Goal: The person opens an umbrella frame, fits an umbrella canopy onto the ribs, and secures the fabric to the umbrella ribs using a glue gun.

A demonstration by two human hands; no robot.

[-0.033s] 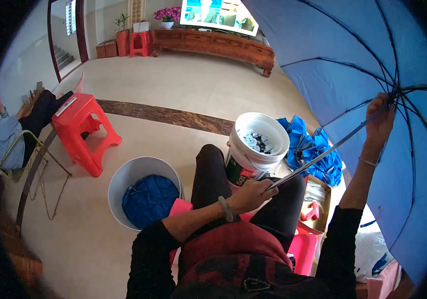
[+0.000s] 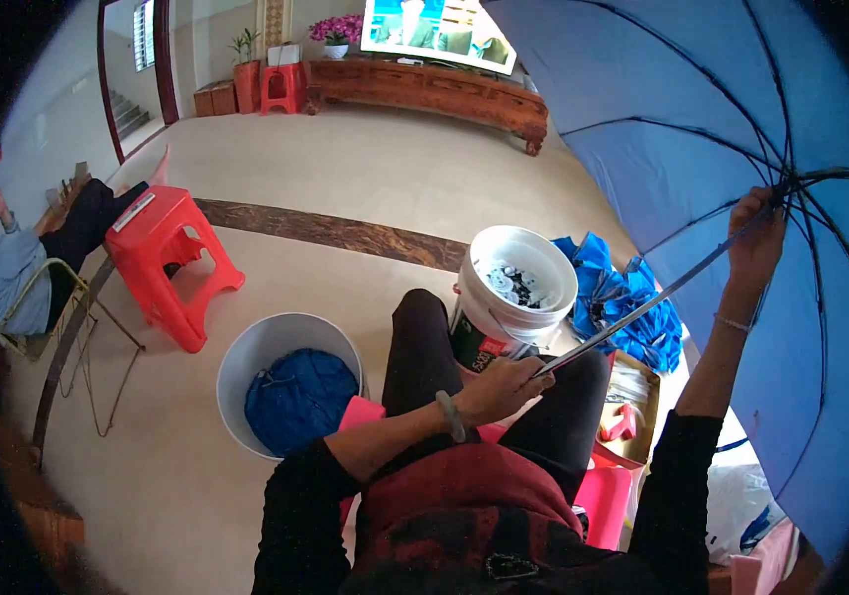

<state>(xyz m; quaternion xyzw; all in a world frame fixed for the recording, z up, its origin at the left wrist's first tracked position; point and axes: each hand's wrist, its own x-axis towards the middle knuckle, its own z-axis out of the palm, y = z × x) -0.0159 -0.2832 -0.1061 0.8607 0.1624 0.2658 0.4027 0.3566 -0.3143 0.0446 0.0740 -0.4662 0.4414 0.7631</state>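
Left hand (image 2: 504, 390), fingers curled closed, grips the umbrella shaft (image 2: 642, 310) low down; right hand (image 2: 756, 240), fingers likewise closed, grips it beside the hub (image 2: 787, 184).

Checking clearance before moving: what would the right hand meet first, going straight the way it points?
The right hand would likely meet the dark umbrella ribs first, then the blue canopy; exact depth is unclear.

Pale floor (image 2: 137, 397) before me, crossed by a brown marbled band (image 2: 325, 230).
Standing on it: red stool (image 2: 147, 258) and grey bucket (image 2: 241, 372) left of me; white bucket (image 2: 479, 297) ahead; carved wooden cabinet (image 2: 424, 94) beyond.
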